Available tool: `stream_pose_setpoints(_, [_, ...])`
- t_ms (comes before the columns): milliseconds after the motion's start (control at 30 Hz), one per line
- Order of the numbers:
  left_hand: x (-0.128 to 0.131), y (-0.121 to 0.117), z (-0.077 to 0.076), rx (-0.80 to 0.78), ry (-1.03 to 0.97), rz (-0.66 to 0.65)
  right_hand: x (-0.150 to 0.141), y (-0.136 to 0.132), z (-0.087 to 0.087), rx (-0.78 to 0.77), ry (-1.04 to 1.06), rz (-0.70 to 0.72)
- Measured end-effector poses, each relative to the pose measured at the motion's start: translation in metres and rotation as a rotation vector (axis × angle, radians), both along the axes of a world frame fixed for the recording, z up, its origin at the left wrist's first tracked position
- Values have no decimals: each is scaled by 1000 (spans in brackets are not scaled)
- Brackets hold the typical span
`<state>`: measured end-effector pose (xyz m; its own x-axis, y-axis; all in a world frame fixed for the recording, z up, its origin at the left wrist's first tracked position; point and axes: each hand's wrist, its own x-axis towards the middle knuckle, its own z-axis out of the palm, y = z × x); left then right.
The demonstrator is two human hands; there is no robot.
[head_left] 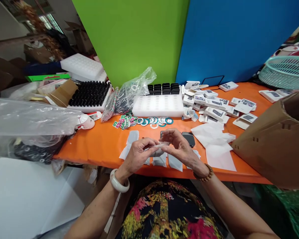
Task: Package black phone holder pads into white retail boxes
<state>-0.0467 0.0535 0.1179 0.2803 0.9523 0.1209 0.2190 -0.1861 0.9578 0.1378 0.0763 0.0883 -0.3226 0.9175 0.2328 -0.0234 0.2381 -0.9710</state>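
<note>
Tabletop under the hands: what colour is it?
Orange; the tabletop shows best in the head view.

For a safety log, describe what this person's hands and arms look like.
The left hand and right hand are ungloved, the forearms without sleeves. A thick, smooth whitish bangle circles the left wrist; a brown beaded bracelet circles the right.

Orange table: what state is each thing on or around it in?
Left hand, pinching thin whitish wrapper
Right hand, at the wrapper, grip unclear
Flat black rounded-square item, unwrapped
Thin white paper sheets, loose, overlapping
Small white cardboard boxes, heaped, some open
Clear plastic bag, partly filled
Brown cardboard box, open-topped
Left white foam tray, loaded with black pieces
</note>
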Motion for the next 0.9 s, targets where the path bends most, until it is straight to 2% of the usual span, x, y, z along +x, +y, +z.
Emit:
stream_pose_setpoints(100, [3,3,6,18,-9,-8,-2,3,-1,43,-98,12])
stream_pose_setpoints(167, [3,6,8,82,15,21,-6,6,-2,-11,-141,25])
stream_pose_setpoints(233, [2,7,5,217,69,177,-9,10,-4,-124,-112,14])
stream_pose_setpoints(333, [2,0,-6,448,164,521,-13,15,-6,-232,-7,-45])
stream_pose_setpoints(400, [6,-11,-17,462,181,590,-15,16,-7,-257,54,-70])
stream_pose_setpoints(467, [11,-22,-30,330,161,553,-17,17,-9,-292,92,-61])
stream_pose_setpoints(533, [18,-29,-41,131,100,528,-20,17,-12,-344,126,-30])
stream_pose_setpoints(633, [22,-29,-55,-133,-127,466,-25,17,-17,-425,169,20])
stream_pose_setpoints(700, [20,-25,-61,-255,-303,393,-27,18,-20,-435,135,31])
stream_pose_setpoints(767, [16,-20,-66,-338,-421,355,-27,18,-20,-315,42,-78])
stream_pose_setpoints(867, [11,-17,-69,-408,-504,373,-24,16,-14,89,-144,-434])
stream_pose_setpoints(900, [10,-17,-69,-425,-515,377,-23,14,-11,219,-199,-500])
